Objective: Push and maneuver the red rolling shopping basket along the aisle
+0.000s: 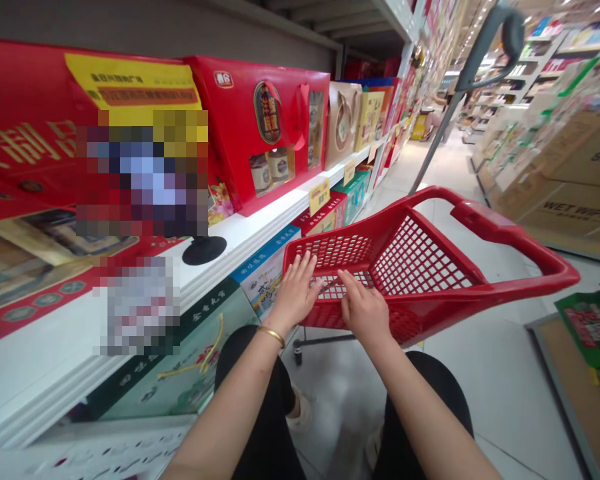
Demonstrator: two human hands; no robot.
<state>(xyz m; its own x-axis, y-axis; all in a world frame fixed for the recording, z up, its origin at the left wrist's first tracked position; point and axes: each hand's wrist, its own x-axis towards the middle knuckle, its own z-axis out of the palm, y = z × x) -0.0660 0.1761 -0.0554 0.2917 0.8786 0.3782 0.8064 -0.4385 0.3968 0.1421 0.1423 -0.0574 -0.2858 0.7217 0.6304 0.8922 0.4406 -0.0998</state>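
A red plastic shopping cart (pixel 430 290) with a lattice basket stands in front of me, angled to the right. My left hand (pixel 296 288), with a gold bangle at the wrist, is at the near left corner of the basket. Its fingers are stretched out and hold nothing. Over the near rim reaches my right hand (pixel 365 303), its fingers loosely extended toward the basket and nothing seen in them. Whether either palm presses on the rim is hidden from this angle.
Red gift boxes (pixel 240 160) line the white shelf (pixel 260 213) on the left; green and blue boxes (pixel 270 267) stand below. A black round base (pixel 204 251) sits on the shelf edge. Cardboard cartons (pixel 570 180) are stacked right. A grey handle pole (pixel 437 133) rises behind the cart.
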